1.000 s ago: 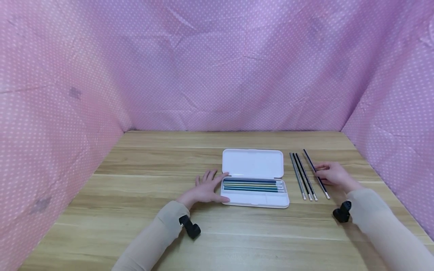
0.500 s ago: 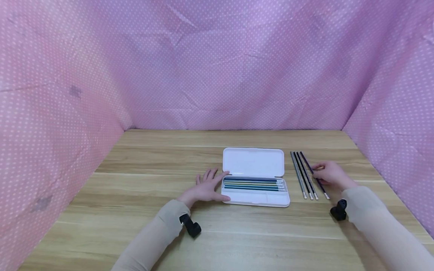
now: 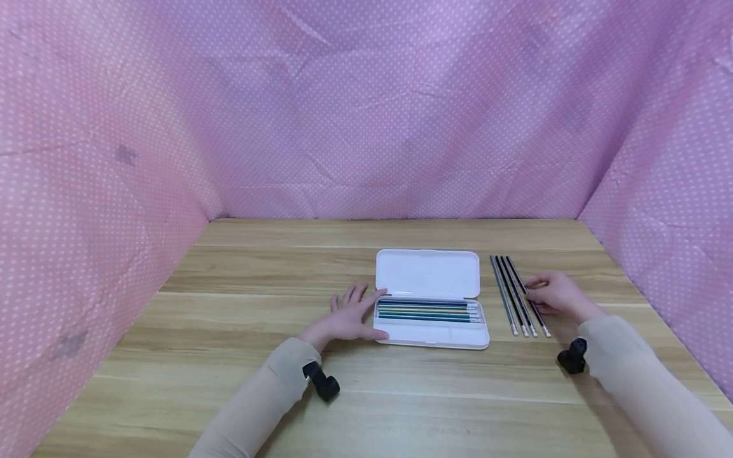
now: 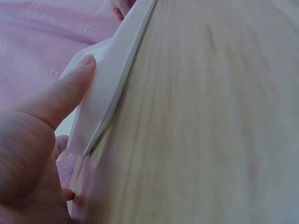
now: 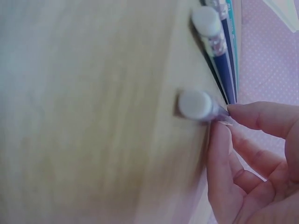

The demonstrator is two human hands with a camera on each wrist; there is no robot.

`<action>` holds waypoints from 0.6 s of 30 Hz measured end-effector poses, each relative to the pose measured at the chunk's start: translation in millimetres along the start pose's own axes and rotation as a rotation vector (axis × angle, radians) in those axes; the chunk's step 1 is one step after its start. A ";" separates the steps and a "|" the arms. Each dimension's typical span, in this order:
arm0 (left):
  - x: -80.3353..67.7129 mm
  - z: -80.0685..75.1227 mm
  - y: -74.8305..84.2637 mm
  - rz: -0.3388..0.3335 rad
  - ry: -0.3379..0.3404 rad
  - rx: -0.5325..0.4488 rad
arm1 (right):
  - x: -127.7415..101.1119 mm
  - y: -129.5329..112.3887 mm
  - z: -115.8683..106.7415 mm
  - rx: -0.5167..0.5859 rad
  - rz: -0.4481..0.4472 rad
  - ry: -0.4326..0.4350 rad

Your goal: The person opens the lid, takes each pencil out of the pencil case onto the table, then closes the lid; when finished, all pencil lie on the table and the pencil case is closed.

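An open white pencil case [image 3: 435, 340] lies mid-table with several coloured pencils [image 3: 426, 310] in its tray and its lid [image 3: 427, 273] folded back. My left hand [image 3: 355, 316] rests flat on the table, thumb and forefinger touching the case's left end; the left wrist view shows the thumb [image 4: 60, 98] against the case's edge [image 4: 112, 79]. Right of the case lie three dark pencils [image 3: 506, 296] side by side. My right hand [image 3: 535, 292] pinches a fourth dark pencil [image 3: 544, 326] just beside them; its eraser end [image 5: 196, 105] is blurred in the right wrist view.
The wooden table [image 3: 229, 356] is walled on three sides by pink dotted fabric [image 3: 366, 127]. A black wrist camera sits on each forearm, left [image 3: 322, 381] and right [image 3: 571, 357]. Bare wood lies in front of and behind the case.
My right hand has slid the fourth pencil leftward until it lies close beside the other three. The left hand and the case have not moved.
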State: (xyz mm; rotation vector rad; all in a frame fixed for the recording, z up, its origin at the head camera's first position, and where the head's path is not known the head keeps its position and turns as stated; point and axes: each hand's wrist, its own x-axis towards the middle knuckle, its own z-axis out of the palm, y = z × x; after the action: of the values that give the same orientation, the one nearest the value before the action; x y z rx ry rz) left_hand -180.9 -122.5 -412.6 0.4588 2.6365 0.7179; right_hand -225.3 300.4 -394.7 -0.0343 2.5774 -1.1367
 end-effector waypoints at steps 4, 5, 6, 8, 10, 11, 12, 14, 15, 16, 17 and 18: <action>0.3 0.0 -0.5 0.000 -0.001 -0.004 | -0.5 0.1 1.1 0.006 0.007 -0.002; 0.2 0.0 -0.5 0.000 -0.001 -0.004 | -0.8 -0.2 1.3 0.005 0.006 -0.003; 0.1 0.0 -0.5 0.000 -0.002 -0.003 | -1.0 -0.4 1.5 0.005 0.007 -0.003; -0.1 -0.1 -0.4 0.001 -0.001 -0.002 | -0.9 -0.5 2.1 0.000 0.003 -0.003; -0.1 -0.1 -0.3 0.004 0.000 -0.003 | -0.6 -0.7 2.4 0.003 0.004 -0.002; -0.1 -0.1 -0.2 0.005 0.001 -0.004 | -0.5 -1.0 2.6 0.012 0.007 -0.004; -0.2 -0.2 -0.1 0.005 0.001 -0.004 | -0.4 -1.2 2.8 0.015 0.011 -0.004; -0.2 -0.4 0.1 0.006 0.000 -0.006 | -0.2 -1.6 2.9 0.021 0.017 -0.006; -0.1 -0.5 0.1 0.006 -0.001 -0.006 | -0.4 -2.1 2.7 0.023 0.020 -0.006; -0.1 -0.6 -0.1 0.006 -0.002 -0.007 | -0.5 -2.8 2.9 0.025 0.024 -0.007; -0.1 -0.8 -0.3 0.006 -0.003 -0.006 | -0.6 -3.4 2.9 0.027 0.026 -0.009; -0.1 -0.9 -0.4 0.006 -0.004 -0.006 | -0.9 -4.1 3.0 0.023 0.029 -0.009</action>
State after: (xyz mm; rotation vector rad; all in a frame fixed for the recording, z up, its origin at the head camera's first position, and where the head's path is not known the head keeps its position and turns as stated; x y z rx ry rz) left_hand -181.3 -123.2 -412.0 0.4655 2.6299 0.7259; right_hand -224.0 295.6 -393.4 0.0033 2.5485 -1.1536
